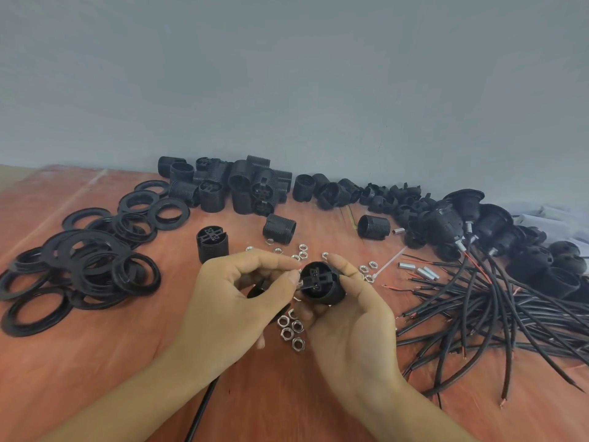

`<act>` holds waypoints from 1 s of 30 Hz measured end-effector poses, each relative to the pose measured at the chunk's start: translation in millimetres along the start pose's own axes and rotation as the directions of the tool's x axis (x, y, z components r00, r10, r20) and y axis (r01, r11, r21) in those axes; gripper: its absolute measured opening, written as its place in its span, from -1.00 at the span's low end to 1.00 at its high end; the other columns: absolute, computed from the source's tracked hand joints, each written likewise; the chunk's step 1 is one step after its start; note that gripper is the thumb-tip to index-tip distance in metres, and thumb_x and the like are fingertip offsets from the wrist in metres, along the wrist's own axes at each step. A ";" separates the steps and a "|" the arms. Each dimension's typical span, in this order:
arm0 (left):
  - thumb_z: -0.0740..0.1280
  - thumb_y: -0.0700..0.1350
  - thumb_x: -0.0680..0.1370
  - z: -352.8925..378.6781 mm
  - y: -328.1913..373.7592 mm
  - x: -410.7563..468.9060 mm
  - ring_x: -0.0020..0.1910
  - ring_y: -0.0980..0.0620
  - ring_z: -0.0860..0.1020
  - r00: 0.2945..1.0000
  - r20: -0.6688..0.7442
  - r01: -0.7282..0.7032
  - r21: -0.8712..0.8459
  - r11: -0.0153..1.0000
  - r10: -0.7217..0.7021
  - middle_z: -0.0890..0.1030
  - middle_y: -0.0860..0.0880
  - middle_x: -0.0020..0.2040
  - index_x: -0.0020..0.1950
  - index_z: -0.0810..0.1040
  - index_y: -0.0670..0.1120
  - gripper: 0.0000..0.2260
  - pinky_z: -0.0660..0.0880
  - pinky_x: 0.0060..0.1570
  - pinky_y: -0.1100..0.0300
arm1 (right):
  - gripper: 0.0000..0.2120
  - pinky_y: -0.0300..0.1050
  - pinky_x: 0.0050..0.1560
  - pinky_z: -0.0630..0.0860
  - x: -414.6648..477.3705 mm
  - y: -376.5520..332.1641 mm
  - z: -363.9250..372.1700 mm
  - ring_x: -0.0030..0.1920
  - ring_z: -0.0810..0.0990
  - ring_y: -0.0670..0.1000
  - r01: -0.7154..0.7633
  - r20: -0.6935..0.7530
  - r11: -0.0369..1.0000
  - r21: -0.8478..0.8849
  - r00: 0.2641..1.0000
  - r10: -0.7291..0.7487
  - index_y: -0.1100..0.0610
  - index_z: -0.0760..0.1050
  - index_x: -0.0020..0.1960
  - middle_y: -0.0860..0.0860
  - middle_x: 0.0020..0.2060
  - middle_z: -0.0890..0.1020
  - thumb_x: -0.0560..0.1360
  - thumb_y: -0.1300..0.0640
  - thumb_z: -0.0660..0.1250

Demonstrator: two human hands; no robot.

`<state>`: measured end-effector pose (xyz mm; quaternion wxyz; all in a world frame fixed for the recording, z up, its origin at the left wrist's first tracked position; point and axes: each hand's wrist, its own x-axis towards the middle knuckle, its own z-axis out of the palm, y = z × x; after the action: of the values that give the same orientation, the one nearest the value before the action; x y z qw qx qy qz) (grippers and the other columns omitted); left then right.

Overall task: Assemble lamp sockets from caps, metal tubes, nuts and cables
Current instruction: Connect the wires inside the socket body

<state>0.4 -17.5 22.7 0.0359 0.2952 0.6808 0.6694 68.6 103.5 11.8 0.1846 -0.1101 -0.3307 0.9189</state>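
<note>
Grips black ribbed plastic socket body in right hand, fingers and thumb curled round the barrel, cross-shaped terminal end facing camera. Holds it just above orange-brown wooden table, centre front.

Pinches with left hand, thumb and forefinger tips together right at the socket's terminal face. Can't tell what sits between the tips, too small. Other left fingers curled over a black plastic part, mostly hidden. Black round cable from under left palm to bottom edge.

On table directly below hands: cluster of silver hex nuts, touching each other. Just beyond hands: more loose silver nuts, scattered.

Left: heap of flat black plastic rings, overlapping.

Back centre, against grey-blue wall: pile of black threaded socket barrels. One upright barrel near left hand, apart from pile. Right of pile: row of small black domed caps.

Far right: stack of assembled black sockets with cables attached. In front of those: loose bundle of black cables, stripped red and copper ends pointing left. Between scattered nuts and cable ends: short silver metal tubes, lying flat.
</note>
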 end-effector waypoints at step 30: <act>0.42 -0.30 0.46 1.2 10.7 -1.5 -0.63 0.31 0.40 0.999 0.054 -0.010 0.196 0.980 0.000 0.61 0.03 -0.41 -0.22 0.67 -0.04 -0.84 0.27 -0.58 0.53 | -0.78 -0.03 -0.16 0.42 1.1 3.2 -1.2 -0.23 0.54 0.05 0.060 -0.064 0.994 -0.096 0.996 -0.066 0.09 0.54 -0.05 0.10 -0.20 0.59 0.49 0.24 0.13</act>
<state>6.0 -17.8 32.1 0.0233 0.3170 0.7416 0.5907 67.1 102.4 8.7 0.2192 -0.1390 -0.3706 0.8918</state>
